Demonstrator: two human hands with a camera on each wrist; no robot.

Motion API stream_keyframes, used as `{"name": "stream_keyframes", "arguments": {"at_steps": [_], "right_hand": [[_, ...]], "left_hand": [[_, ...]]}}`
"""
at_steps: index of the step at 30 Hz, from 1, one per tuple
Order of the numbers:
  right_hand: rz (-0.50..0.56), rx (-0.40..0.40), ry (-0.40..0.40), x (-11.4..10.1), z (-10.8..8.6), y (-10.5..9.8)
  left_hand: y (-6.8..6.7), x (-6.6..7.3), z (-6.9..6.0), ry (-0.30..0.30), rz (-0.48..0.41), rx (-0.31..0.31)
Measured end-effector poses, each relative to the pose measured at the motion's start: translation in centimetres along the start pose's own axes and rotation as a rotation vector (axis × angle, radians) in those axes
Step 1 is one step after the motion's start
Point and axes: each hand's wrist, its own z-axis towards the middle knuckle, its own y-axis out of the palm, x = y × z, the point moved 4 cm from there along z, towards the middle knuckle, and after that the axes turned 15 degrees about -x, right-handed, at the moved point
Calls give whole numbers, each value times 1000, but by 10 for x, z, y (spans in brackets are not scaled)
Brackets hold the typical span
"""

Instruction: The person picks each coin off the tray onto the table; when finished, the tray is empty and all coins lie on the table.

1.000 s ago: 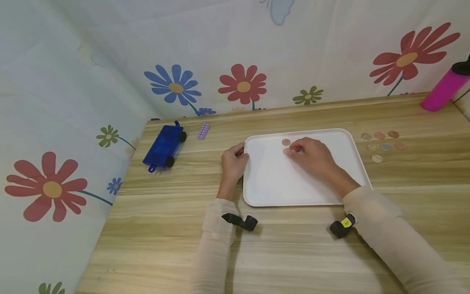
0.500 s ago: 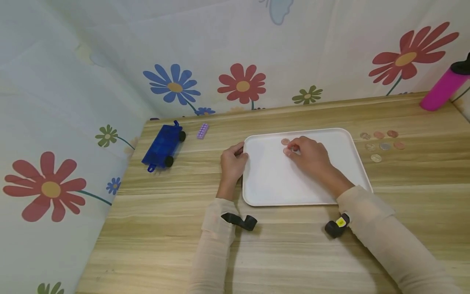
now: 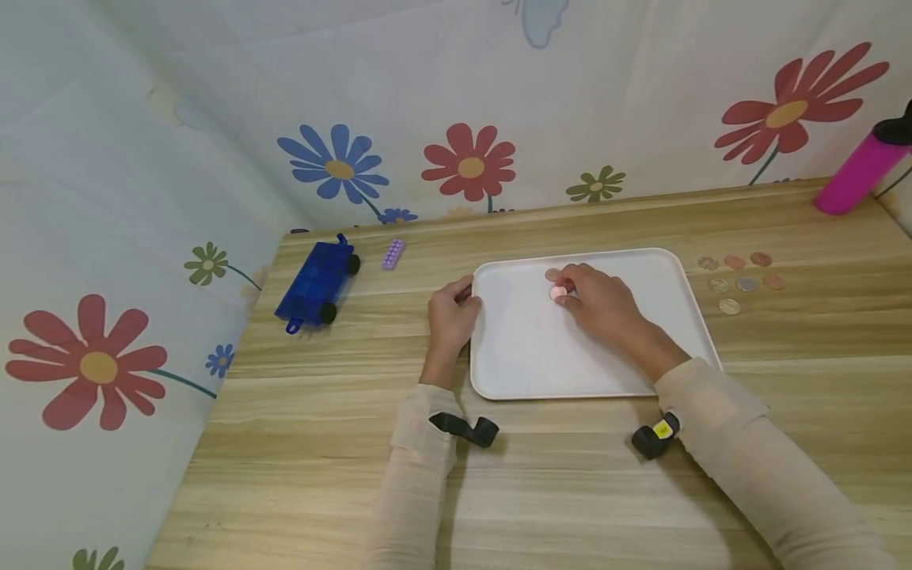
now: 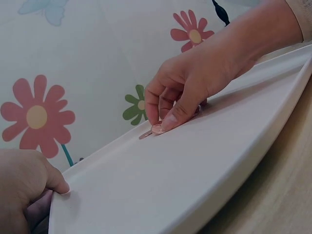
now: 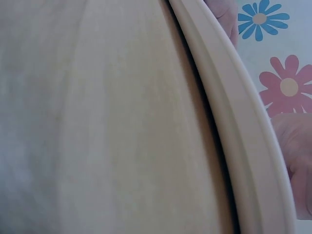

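A white rectangular tray (image 3: 513, 348) rests on the wooden table. My left hand (image 3: 452, 321) grips its left rim, the thumb over the edge and the fingers on the outer side. Inside the tray, toward the back, my right hand (image 3: 602, 301) pinches a copper coin (image 3: 558, 293) between thumb and fingers. That coin is tipped up, its face catching the light. A second copper coin (image 3: 552, 275) lies on the tray just behind it, partly covered by the fingers. The left wrist view shows the pinched coin (image 4: 157, 128) close to the tray surface.
Several loose coins (image 3: 746, 284) lie on the table right of the tray. At the left are a blue toy wagon (image 3: 317, 281) with black wheels and a purple toy brick (image 3: 393, 254). A pink bottle (image 3: 858, 176) stands at the back right, near the flowered wall cloth.
My right hand and wrist have shifted slightly left. The pinched coin now shows a bright, tilted face where only its edge appeared before. My left hand stays on the tray.
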Motion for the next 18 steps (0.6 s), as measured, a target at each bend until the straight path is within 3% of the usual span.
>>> {"name": "stream_keyframes", "arguments": {"at_steps": [14,18], "right_hand": [[-6,60,-153,2,-2,-1],[-11,56,-164,5,-2,-1]], "left_hand": [[0,0,-1,10,17,3],[0,1,-1,17,15,5]]}}
